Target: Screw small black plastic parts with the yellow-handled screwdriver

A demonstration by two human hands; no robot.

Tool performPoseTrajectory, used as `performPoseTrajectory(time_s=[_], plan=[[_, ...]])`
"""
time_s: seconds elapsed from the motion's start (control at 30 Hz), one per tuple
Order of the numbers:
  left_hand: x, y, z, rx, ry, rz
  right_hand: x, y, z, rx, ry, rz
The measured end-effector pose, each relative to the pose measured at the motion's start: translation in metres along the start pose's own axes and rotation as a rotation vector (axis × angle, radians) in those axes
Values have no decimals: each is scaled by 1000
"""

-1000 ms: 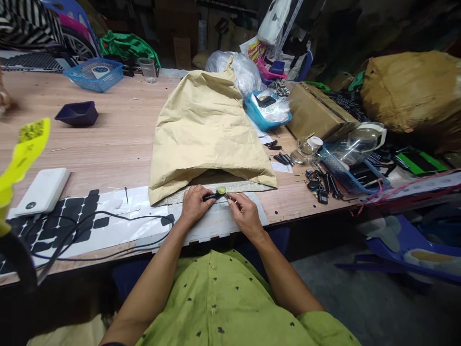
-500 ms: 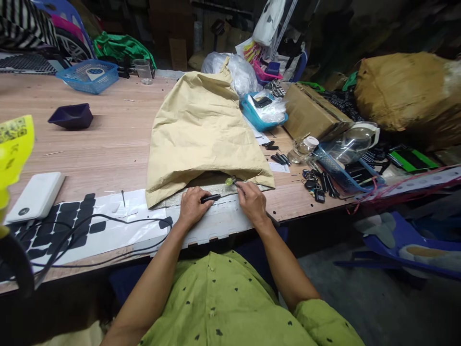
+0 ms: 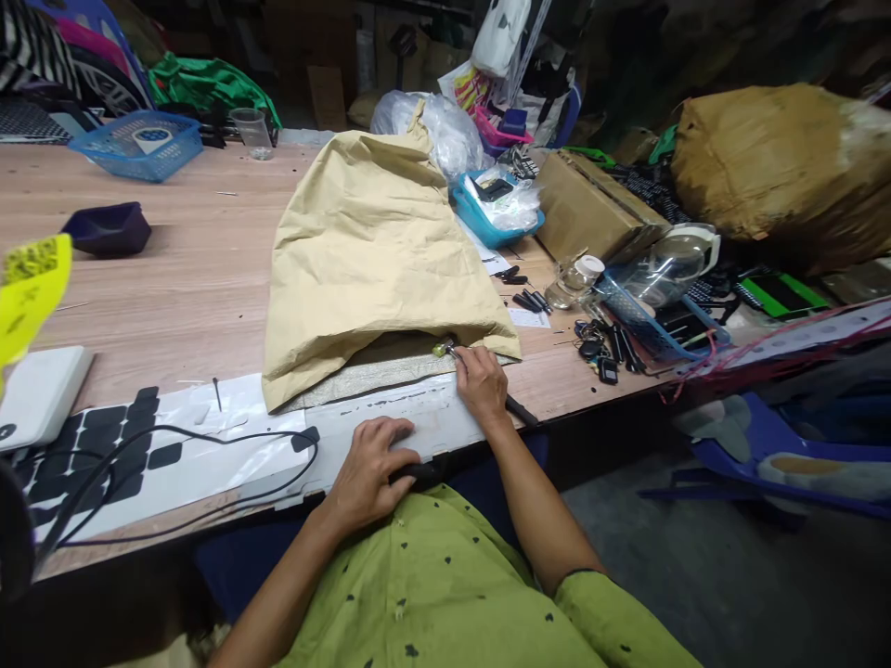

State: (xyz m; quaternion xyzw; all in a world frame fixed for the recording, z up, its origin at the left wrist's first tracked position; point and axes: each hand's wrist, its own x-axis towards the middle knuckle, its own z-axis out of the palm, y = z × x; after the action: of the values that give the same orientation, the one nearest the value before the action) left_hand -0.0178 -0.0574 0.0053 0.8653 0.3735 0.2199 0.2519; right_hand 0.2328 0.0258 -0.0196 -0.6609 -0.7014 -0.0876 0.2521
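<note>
My right hand (image 3: 479, 383) is closed around a thin tool whose dark handle sticks out behind my wrist. The tool's tip carries a small yellow-green piece (image 3: 441, 350) at the mouth of the tan paper sack (image 3: 368, 250). My left hand (image 3: 372, 468) is down at the table's near edge, fingers curled over a small black part (image 3: 418, 470). Both hands rest on or beside a white sheet (image 3: 390, 422) that lies along the front of the wooden table (image 3: 174, 269).
A black cable (image 3: 209, 436) loops over the sheet with black squares at the left. A white box (image 3: 34, 394) sits at the far left. A dark tray (image 3: 108, 229), blue baskets (image 3: 139, 144), a clear cup (image 3: 251, 133), boxes and small black parts crowd the back and right.
My left hand has pulled back from the sack's mouth to the table's near edge with the black part. My right hand has carried the yellow-green piece slightly farther toward the sack.
</note>
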Motion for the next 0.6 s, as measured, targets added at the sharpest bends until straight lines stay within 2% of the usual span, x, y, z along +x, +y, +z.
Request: performPoseTrajectory(time_s=[0.17,0.37,0.47,0.6], plan=[[-10,-1,5,120,-50,116,1,-3,-1,-32,5,-14],[-8,-5,13,244,-86,134,0,-7,1,-50,2,-1],[-11,-2,12,199,-63,116,0,-9,1,-62,7,-3],[-3,-2,-3,46,-52,87,0,-10,1,-60,13,-5]])
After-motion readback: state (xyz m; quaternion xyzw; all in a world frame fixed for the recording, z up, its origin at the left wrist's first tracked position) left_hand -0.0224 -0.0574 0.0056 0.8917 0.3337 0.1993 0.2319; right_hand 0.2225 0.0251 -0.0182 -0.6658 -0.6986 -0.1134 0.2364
